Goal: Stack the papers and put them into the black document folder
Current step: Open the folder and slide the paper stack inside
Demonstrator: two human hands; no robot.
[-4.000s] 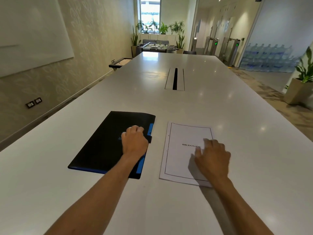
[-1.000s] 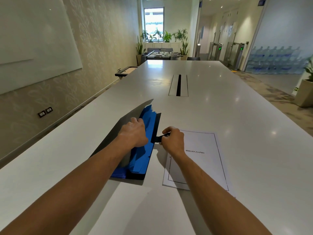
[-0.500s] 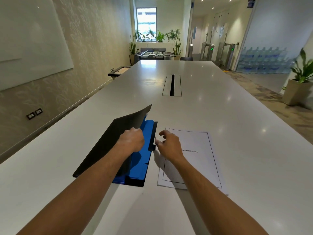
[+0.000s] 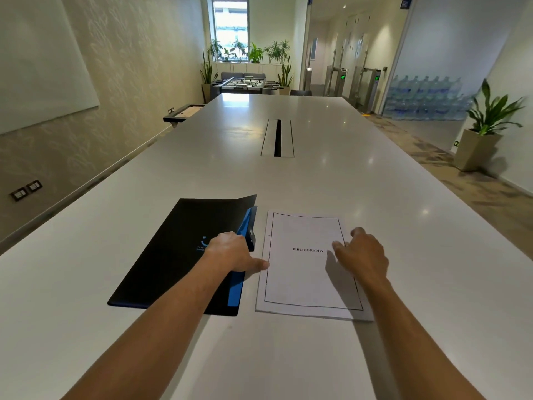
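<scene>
The black document folder lies on the white table, left of centre. Its cover is almost flat, with the far right corner slightly lifted, and blue inner pockets show along the right edge. My left hand sits on that edge. Its fingers curl over the cover by the clasp and its thumb points at the papers. The stack of papers, with "BIBLIOGRAPHY" on the top sheet, lies just right of the folder. My right hand is over the stack's right side with its fingers spread, holding nothing.
A cable slot runs along the table's middle, farther out. A wall with a whiteboard is on the left. A potted plant stands on the floor to the right. A foosball table is beyond the far end.
The folder cover has come down from raised to nearly flat, still under my left hand. My right hand has moved from the folder's clasp to the right side of the papers.
</scene>
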